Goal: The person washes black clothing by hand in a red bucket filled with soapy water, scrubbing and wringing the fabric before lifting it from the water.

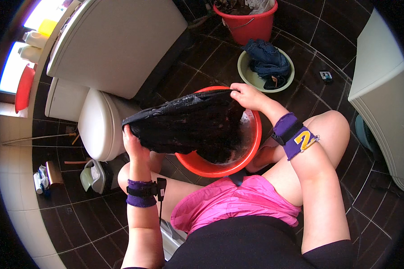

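A wet black garment [188, 124] is stretched between my two hands, with pale suds along its upper edge. My left hand [134, 143] grips its left end. At the upper right corner, my right hand [247, 95] holds the cloth by its edge. Below hangs the rest of the garment, its lower part reaching into a red plastic basin [219, 172] between my legs. Foamy water [247, 139] shows at the basin's right side; the cloth hides most of the inside.
A pale green basin [244, 72] with dark blue jeans [267, 60] stands beyond the red one, before a red bucket [250, 28] of cloth. On the left is a white toilet [96, 124]; on the right, a white appliance [380, 87]. Dark tiles [87, 222] cover the floor.
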Action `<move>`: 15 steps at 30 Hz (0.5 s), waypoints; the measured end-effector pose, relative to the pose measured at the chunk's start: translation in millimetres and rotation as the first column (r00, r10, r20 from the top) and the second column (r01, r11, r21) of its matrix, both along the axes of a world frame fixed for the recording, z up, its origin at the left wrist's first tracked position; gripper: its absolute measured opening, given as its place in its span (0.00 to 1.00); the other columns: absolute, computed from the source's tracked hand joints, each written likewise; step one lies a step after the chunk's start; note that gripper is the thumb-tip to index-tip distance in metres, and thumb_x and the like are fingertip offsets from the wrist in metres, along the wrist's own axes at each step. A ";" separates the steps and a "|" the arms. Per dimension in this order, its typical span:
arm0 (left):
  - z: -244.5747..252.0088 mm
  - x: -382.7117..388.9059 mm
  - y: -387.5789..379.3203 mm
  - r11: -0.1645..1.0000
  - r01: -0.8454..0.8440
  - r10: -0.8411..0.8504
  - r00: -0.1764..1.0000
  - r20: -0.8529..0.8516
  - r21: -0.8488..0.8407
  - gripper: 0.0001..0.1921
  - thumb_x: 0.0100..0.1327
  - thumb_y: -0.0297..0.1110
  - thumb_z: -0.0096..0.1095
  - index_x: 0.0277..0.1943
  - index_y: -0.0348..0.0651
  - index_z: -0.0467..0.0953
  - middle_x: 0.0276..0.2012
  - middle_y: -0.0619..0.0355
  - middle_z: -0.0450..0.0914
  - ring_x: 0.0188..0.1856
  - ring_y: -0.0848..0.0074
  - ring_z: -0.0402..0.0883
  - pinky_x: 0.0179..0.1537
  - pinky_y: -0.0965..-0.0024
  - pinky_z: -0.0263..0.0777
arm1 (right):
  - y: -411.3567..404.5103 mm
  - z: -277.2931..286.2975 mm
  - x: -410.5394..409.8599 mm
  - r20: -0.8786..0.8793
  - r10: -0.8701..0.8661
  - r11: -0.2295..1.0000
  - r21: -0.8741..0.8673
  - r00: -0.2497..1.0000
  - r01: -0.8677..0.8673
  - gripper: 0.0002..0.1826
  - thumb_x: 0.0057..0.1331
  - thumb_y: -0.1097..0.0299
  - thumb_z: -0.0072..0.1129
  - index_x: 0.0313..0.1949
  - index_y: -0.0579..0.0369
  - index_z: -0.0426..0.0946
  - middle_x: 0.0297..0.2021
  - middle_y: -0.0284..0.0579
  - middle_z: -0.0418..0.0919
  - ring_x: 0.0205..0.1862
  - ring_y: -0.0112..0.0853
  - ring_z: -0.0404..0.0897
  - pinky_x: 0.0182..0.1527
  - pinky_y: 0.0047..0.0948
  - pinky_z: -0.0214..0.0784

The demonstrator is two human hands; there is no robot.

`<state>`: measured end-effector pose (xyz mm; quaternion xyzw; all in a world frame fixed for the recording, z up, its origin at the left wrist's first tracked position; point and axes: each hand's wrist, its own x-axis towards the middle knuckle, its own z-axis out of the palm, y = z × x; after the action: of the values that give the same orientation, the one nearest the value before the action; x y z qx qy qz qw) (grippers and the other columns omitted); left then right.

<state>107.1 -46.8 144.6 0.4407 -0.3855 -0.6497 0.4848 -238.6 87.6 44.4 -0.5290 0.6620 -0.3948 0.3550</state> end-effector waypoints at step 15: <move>-54.5 33.7 -18.5 0.991 0.035 -0.014 0.987 -0.160 0.129 0.20 0.72 0.43 0.42 0.56 0.35 0.70 0.53 0.51 0.77 0.53 0.63 0.77 0.57 0.60 0.71 | -21.5 65.0 3.5 0.100 0.000 0.976 -0.216 0.995 0.021 0.14 0.64 0.60 0.55 0.38 0.60 0.77 0.28 0.45 0.80 0.31 0.29 0.75 0.38 0.32 0.68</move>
<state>140.7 -65.3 90.1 0.4139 -0.3076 -0.7126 0.4757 -235.0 66.2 109.5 -0.5409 0.5993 -0.4924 0.3254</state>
